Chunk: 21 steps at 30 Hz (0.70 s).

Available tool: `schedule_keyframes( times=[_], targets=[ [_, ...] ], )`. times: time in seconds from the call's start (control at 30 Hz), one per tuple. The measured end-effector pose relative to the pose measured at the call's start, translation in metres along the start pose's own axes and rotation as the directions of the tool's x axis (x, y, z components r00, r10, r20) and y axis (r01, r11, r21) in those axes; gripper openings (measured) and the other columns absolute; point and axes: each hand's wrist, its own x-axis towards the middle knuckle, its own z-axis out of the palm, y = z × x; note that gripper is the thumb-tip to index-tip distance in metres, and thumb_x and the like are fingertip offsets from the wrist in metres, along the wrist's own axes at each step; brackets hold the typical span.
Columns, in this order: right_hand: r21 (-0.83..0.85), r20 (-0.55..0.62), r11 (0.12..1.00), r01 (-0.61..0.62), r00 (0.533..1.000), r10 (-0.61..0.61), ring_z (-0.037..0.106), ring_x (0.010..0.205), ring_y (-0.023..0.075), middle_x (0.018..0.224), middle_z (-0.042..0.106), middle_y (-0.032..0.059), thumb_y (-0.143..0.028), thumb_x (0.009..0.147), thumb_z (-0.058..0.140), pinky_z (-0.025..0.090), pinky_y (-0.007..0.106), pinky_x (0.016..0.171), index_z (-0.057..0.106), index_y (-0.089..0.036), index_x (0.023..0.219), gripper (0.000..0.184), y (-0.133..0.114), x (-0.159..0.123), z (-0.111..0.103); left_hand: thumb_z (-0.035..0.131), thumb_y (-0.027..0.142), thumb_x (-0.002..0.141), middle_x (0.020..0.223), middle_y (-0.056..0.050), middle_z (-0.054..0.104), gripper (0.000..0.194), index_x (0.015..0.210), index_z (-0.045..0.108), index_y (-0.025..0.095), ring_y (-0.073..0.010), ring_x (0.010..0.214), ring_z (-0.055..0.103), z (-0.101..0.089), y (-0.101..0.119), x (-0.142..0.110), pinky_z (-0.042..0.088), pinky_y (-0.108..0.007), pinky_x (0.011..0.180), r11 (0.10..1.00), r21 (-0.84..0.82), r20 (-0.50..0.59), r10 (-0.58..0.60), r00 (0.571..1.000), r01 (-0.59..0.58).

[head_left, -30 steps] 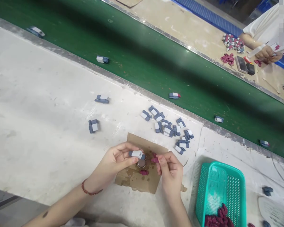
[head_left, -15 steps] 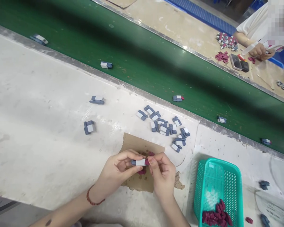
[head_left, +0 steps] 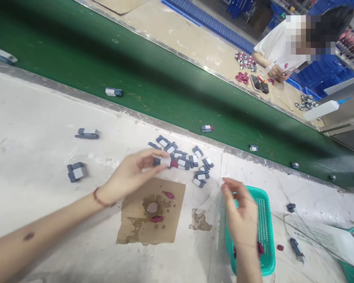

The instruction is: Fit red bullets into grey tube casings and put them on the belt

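My left hand [head_left: 132, 173] pinches a small blue-grey plastic part [head_left: 164, 162] with a white panel and a maroon piece at its right end. It hangs over the near edge of a loose cluster of similar blue-grey parts [head_left: 198, 181]. Over the rim of a green basket [head_left: 271, 239] is my right hand [head_left: 240, 212], thumb and forefinger drawn together; anything between the tips is too blurred to name. Below my left hand lies a stained cardboard piece [head_left: 129, 232] bearing a round dish [head_left: 152, 208] and two maroon pieces [head_left: 157, 219].
A green conveyor belt [head_left: 165, 98] carries spaced-out parts beyond the table. Two blue-grey parts [head_left: 76, 171] rest at left. A torn cardboard scrap [head_left: 200, 220] lies beside the basket. Across the belt, a co-worker [head_left: 275, 51] handles small parts. A clear bottle [head_left: 339, 243] lies at right.
My hands have parted. The left moved up and away from the cardboard with the part; the right let go of its maroon end and moved right to the basket. The view shifted.
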Motion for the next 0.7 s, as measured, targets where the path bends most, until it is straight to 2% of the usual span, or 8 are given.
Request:
schedule_keyframes(
  times=[0.07,0.13,0.23,0.33,0.43,0.57,0.63,0.7],
  targets=[
    [-0.202,-0.076,0.979,0.019,0.996,-0.035,0.063,0.077,0.0216,0.095,0.069,0.0090,-0.044,0.087,0.052,0.049,0.030,0.061,0.067,-0.020,0.097,0.029,0.024,0.038,-0.028,0.070,0.039,0.073,0.100,-0.008,0.074,0.031,0.097,0.070,0.020,-0.0245,0.081,0.068,-0.007,-0.001,0.038,0.055,-0.035,0.080,0.994,0.070,-0.050,0.089,0.995,-0.085],
    [-0.429,-0.103,0.903,0.036,0.991,-0.088,0.063,0.082,0.0237,0.104,0.067,0.0125,-0.039,0.088,0.046,0.051,0.034,0.067,0.065,-0.018,0.101,0.031,0.050,0.081,-0.049,0.066,0.038,0.075,0.102,-0.010,0.073,0.035,0.102,0.067,0.016,-0.0244,0.083,0.068,-0.009,-0.006,0.077,0.055,-0.034,0.078,0.972,0.187,-0.076,0.157,0.985,-0.140],
    [-0.530,-0.144,0.848,0.018,0.983,-0.111,0.059,0.101,0.0321,0.113,0.062,0.0194,-0.021,0.079,0.047,0.046,0.047,0.087,0.061,-0.012,0.113,0.038,0.079,0.141,-0.066,0.059,0.032,0.079,0.102,-0.011,0.072,0.030,0.102,0.066,0.013,-0.0240,0.086,0.067,-0.005,-0.012,0.123,0.053,-0.034,0.080,0.891,0.403,-0.084,0.262,0.961,-0.208],
    [-0.583,-0.125,0.812,0.026,0.985,-0.121,0.053,0.115,0.0358,0.124,0.056,0.0229,-0.010,0.072,0.047,0.040,0.048,0.094,0.059,-0.010,0.121,0.050,0.092,0.181,-0.067,0.058,0.025,0.079,0.100,-0.010,0.072,0.024,0.098,0.068,0.015,-0.0264,0.096,0.064,-0.003,-0.015,0.145,0.049,-0.038,0.090,0.828,0.499,-0.069,0.333,0.940,-0.256],
    [-0.613,-0.092,0.790,0.023,0.991,-0.100,0.057,0.107,0.0357,0.118,0.061,0.0220,-0.007,0.069,0.048,0.043,0.046,0.089,0.064,-0.012,0.115,0.049,0.098,0.199,-0.066,0.053,0.022,0.081,0.109,-0.011,0.069,0.025,0.100,0.068,0.017,-0.0297,0.109,0.056,-0.013,-0.016,0.151,0.042,-0.045,0.100,0.751,0.602,-0.078,0.394,0.916,-0.272],
    [-0.640,-0.095,0.769,-0.003,0.993,-0.075,0.063,0.088,0.0352,0.102,0.066,0.0222,-0.010,0.072,0.047,0.046,0.047,0.078,0.068,-0.013,0.104,0.039,0.102,0.206,-0.072,0.050,0.017,0.081,0.129,-0.014,0.057,0.034,0.112,0.065,0.016,-0.0334,0.126,0.040,-0.045,-0.019,0.154,0.032,-0.049,0.107,0.669,0.708,-0.115,0.428,0.896,-0.229],
    [-0.644,-0.107,0.765,-0.009,0.991,-0.079,0.063,0.082,0.0347,0.097,0.066,0.0224,-0.015,0.076,0.047,0.047,0.047,0.073,0.068,-0.012,0.103,0.035,0.099,0.203,-0.076,0.050,0.016,0.080,0.128,-0.016,0.056,0.038,0.116,0.063,0.015,-0.0358,0.125,0.040,-0.062,-0.022,0.157,0.032,-0.052,0.105,0.648,0.739,-0.133,0.411,0.902,-0.186],
    [-0.638,-0.098,0.770,0.018,0.990,-0.105,0.062,0.078,0.0315,0.097,0.066,0.0203,-0.022,0.080,0.048,0.048,0.045,0.071,0.067,-0.012,0.106,0.034,0.091,0.195,-0.075,0.050,0.015,0.079,0.117,-0.016,0.061,0.038,0.114,0.064,0.016,-0.0359,0.116,0.047,-0.075,-0.026,0.160,0.035,-0.052,0.101,0.637,0.756,-0.136,0.380,0.915,-0.153]
  ],
)
